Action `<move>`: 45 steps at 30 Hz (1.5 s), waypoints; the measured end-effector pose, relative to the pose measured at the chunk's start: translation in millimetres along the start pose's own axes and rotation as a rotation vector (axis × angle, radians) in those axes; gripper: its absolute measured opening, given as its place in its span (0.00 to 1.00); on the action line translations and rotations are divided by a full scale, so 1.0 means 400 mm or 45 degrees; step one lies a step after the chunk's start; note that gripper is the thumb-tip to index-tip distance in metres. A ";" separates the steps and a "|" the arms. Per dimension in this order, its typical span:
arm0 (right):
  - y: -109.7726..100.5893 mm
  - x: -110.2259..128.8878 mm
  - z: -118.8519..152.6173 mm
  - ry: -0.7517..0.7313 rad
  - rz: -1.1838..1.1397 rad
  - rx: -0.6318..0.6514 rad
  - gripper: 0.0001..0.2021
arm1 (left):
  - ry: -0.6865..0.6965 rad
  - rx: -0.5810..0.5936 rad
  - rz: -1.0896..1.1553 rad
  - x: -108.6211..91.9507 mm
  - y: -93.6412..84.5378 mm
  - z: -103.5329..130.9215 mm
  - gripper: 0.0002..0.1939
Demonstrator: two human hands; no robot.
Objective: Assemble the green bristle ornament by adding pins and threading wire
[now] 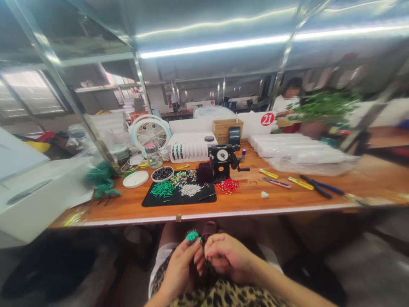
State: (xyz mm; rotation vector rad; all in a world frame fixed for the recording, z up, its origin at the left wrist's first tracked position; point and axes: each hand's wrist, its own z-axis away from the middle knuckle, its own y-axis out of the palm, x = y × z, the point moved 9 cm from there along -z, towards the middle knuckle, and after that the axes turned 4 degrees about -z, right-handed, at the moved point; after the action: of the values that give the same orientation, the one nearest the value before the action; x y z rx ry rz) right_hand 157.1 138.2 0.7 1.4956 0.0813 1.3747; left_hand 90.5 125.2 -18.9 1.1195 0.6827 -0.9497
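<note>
Above my lap, in front of the table edge, my left hand (183, 262) pinches a small turquoise-green tufted piece (192, 236) with dark bristly ends between thumb and fingers. Right beside it, my right hand (228, 256) is closed with its fingers curled inward. What it holds, if anything, is hidden. On the table beyond lies a black mat (174, 202) bearing green tube-like pieces (162, 189), white beads (191, 190) and multicoloured beads (180, 179). A dish of black beads (162, 173) stands at the mat's back left.
A black hand-crank machine (221, 157) stands behind the mat, with red pieces (227, 185) near its base. Yellow cutters (300, 183) and dark-handled pliers (316, 186) lie to the right. A fan (151, 135), a white rack (189, 150) and plastic-wrapped packs (297, 151) line the back.
</note>
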 end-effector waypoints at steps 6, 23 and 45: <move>-0.030 -0.004 -0.008 -0.044 -0.004 -0.137 0.09 | -0.005 -0.072 0.033 0.019 -0.017 -0.001 0.23; -0.041 0.067 0.015 -0.466 1.143 -0.393 0.08 | 0.275 -0.256 -0.565 -0.066 -0.026 0.033 0.19; -0.038 0.078 0.017 -0.444 0.523 -0.326 0.18 | 0.156 0.156 -0.446 -0.027 0.035 0.001 0.19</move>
State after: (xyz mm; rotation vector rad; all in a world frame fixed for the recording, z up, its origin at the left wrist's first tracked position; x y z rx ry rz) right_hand 181.3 160.8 12.7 1.5602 -0.6295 1.3538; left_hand 98.0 129.9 -3.7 1.1955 0.9518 -1.2397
